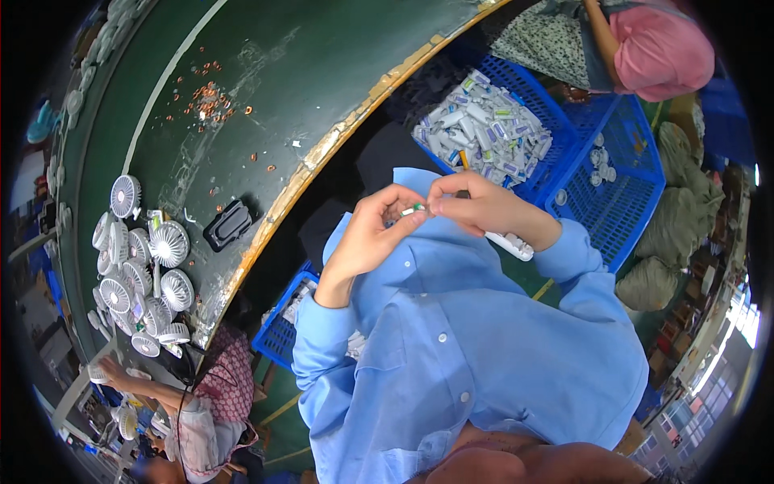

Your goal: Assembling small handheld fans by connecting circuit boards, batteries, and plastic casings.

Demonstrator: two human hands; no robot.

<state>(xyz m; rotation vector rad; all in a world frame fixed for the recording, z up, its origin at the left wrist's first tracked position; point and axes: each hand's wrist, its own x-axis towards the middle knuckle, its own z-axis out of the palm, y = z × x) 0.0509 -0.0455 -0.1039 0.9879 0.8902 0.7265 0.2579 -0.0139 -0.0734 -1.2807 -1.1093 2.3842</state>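
My left hand (367, 238) and my right hand (484, 206) meet fingertip to fingertip in front of my light blue shirt. Between them they pinch a small white and green part (413, 210). A white oblong piece (509, 245) shows just under my right wrist; I cannot tell whether it is held or lying there. Beyond my hands stands a blue plastic crate (556, 149) filled with several white cylindrical pieces (484, 129).
A second blue crate (637, 202) holds a few small parts. The dark green table (322, 73) carries several small white fans (145, 266), a black case (230, 224) and scattered copper bits (210, 101). Another person (201, 403) works at lower left, one in pink (661, 48) at upper right.
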